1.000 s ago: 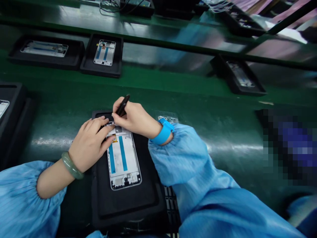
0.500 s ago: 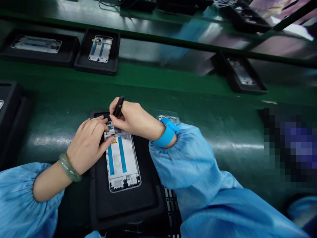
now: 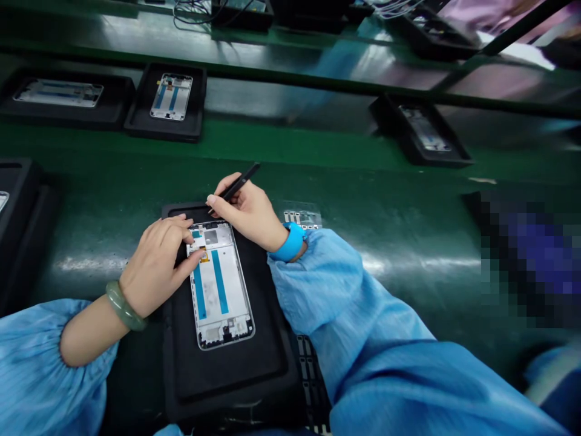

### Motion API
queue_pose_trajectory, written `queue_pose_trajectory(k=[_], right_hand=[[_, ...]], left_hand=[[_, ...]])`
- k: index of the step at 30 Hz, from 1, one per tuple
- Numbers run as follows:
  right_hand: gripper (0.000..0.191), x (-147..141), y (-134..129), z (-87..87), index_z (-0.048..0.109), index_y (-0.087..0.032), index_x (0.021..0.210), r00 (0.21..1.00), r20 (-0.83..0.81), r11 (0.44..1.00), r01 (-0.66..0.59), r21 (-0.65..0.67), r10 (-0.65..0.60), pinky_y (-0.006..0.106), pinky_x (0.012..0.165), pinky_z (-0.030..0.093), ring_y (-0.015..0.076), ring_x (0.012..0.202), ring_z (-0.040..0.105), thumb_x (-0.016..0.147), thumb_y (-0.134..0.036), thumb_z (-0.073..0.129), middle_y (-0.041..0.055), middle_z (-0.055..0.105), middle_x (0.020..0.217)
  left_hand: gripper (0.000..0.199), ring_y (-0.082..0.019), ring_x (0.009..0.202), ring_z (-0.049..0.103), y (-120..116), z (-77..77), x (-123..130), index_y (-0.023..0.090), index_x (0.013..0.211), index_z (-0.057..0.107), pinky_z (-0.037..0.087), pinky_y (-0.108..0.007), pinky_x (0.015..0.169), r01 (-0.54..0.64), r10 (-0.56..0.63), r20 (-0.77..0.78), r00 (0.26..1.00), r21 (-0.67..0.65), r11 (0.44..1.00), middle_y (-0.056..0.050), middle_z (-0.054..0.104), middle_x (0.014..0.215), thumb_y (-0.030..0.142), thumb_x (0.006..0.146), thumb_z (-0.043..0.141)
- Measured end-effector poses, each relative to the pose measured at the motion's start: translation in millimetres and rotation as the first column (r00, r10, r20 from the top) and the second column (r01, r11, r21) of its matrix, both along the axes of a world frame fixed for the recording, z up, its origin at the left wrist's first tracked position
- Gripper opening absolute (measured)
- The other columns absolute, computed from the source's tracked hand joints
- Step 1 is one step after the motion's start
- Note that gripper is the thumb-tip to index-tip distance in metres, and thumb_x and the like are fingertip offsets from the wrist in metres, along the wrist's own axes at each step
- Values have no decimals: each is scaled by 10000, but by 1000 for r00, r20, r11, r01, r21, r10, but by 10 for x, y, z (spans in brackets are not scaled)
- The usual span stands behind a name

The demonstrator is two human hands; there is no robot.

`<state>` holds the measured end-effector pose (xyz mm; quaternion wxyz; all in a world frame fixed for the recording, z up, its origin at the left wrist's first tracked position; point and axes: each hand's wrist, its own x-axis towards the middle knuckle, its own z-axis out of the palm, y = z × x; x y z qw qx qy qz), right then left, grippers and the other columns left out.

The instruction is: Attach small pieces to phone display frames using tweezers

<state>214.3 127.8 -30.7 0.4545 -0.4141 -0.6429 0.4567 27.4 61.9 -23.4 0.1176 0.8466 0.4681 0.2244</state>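
Observation:
A phone frame with two blue strips lies in a black foam tray. My left hand rests on its upper left edge, with the thumb over the board near an orange flex piece and the fingers bent but apart. At the frame's top right, my right hand pinches black tweezers, whose tips point down at the tray beside the frame's top edge. Just right of that wrist lies a clear sheet with small pieces on it.
Two foam trays holding phone frames stand at the back left, and another tray is at the back right. A stack of black trays is at the left edge. Cables lie at the top. A blurred dark object is at the right.
My right hand has moved right and off the phone frame's top, and the tweezers now tilt more to the right. My left hand has stayed on the frame. The view has shifted slightly.

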Motion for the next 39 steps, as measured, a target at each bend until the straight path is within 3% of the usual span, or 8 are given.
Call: queue_pose_trajectory(k=[13, 15, 17, 19, 22, 27, 33, 39], right_hand=[[331, -58, 46, 19, 488, -196, 804, 977, -206, 994, 42, -106, -63, 286, 608, 553, 117, 578, 620, 715, -447, 686, -45, 567, 640], [337, -61, 47, 21, 489, -196, 802, 978, -201, 994, 39, -104, -59, 283, 607, 553, 113, 578, 619, 713, -457, 683, -45, 569, 642], [342, -61, 46, 24, 486, -197, 799, 978, -203, 994, 34, -106, -55, 274, 601, 552, 109, 577, 619, 710, -463, 684, -49, 565, 642], [349, -62, 46, 27, 484, -198, 797, 975, -213, 993, 33, -114, -57, 267, 595, 552, 106, 575, 620, 704, -465, 688, -54, 559, 639], [354, -64, 51, 30, 486, -196, 796, 971, -229, 991, 36, -126, -65, 263, 591, 552, 105, 573, 622, 697, -465, 695, -59, 559, 631], [337, -60, 63, 29, 496, -191, 793, 971, -230, 992, 37, -122, -64, 261, 582, 546, 109, 563, 624, 702, -443, 701, -51, 570, 625], [330, -46, 59, 38, 497, -191, 793, 976, -208, 992, 37, -119, -62, 270, 594, 553, 115, 580, 629, 707, -438, 700, -44, 571, 637], [341, -38, 59, 35, 498, -195, 794, 985, -160, 991, 41, -125, -61, 277, 605, 559, 116, 585, 628, 709, -465, 689, -38, 579, 653]], left_hand=[[209, -199, 1143, 543, -239, 74, 29, 216, 955, 436, 118, -568, 1127, 15, 1, 133, 991, -125, 992, -34, 605, 1059, 241, 820, 594], [236, -196, 1103, 565, -287, 113, 44, 218, 984, 459, 165, -556, 1122, 14, 17, 231, 973, -132, 991, -29, 601, 1049, 212, 803, 611], [283, -188, 1013, 604, -330, 166, 69, 228, 1046, 475, 377, -492, 1027, 25, 85, 400, 912, -262, 965, -32, 589, 1049, 206, 801, 614], [341, -165, 906, 630, -352, 231, 99, 247, 1119, 473, 535, -359, 810, 73, 236, 576, 782, -462, 884, -36, 581, 1056, 211, 808, 609], [345, -104, 760, 621, -318, 328, 127, 249, 1105, 535, 538, -213, 646, 183, 495, 684, 535, -666, 723, -12, 611, 938, 209, 784, 653], [291, -55, 603, 547, -178, 367, 64, 202, 1068, 615, 478, -143, 504, 580, 748, 631, 207, -695, 426, -6, 589, 801, 198, 778, 640], [311, -39, 381, 360, -162, 241, -59, 176, 1045, 641, 304, -173, 326, 860, 792, 554, 258, -505, 73, -7, 495, 658, 274, 892, 389], [321, -41, 369, 353, -96, 262, -11, 178, 1030, 649, 279, -184, 330, 916, 671, 703, 234, -390, 89, 6, 460, 626, 314, 888, 395]])
